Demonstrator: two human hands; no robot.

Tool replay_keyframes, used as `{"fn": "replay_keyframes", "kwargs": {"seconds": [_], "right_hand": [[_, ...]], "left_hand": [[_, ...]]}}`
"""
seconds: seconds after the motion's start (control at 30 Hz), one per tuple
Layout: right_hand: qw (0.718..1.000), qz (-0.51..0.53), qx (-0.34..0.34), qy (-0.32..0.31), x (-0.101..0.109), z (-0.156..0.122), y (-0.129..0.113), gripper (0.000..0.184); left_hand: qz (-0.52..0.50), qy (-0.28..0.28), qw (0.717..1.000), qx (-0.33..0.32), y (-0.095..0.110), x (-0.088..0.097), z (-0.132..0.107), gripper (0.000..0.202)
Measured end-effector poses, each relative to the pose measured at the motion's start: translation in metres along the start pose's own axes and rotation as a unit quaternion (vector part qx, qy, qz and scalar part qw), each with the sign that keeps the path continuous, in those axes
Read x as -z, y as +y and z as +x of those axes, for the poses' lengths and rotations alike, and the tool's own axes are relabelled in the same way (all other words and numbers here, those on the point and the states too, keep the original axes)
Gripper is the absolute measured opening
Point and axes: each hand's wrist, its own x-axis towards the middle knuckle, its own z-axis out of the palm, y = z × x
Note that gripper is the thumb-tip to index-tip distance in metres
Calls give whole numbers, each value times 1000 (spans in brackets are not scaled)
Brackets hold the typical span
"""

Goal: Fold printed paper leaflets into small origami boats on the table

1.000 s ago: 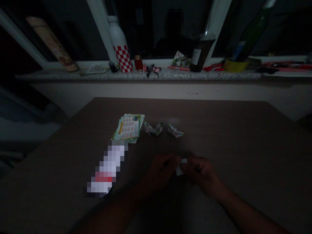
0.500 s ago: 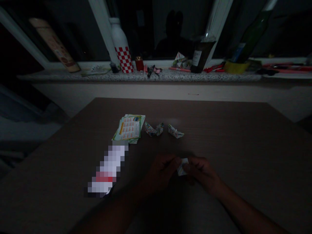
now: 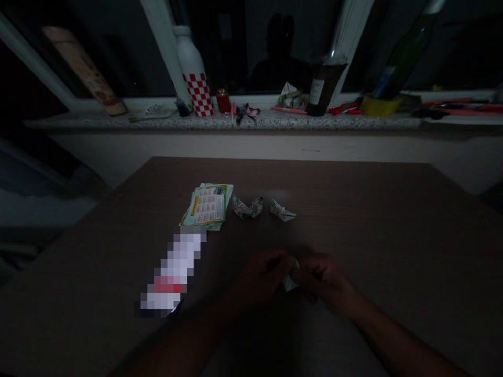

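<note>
Looking small and pale as a folded piece of paper; being pinched between the left hand and the right hand; slanting, tapering to a corner at the lower end, being partly hidden in their grip.

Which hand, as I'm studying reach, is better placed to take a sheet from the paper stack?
Probably the left hand: it is nearer the paper stack, while the right hand is farther away. Both hold the small folded paper.

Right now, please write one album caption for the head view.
Left hand and right hand hold a paper piece; folded paper shapes lie beyond.
</note>
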Motion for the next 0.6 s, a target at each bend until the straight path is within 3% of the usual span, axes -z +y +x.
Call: {"fn": "replay_keyframes", "kwargs": {"seconds": [0.2, 0.6], "right_hand": [[1000, -14, -8, -12, -2, -1, 0, 42], [999, -9, 17, 38, 0, 1, 0, 42]], "left_hand": [[52, -5, 998, -23, 0, 3, -1, 35], [-12, 16, 1000, -12, -1, 0, 0, 36]]}}
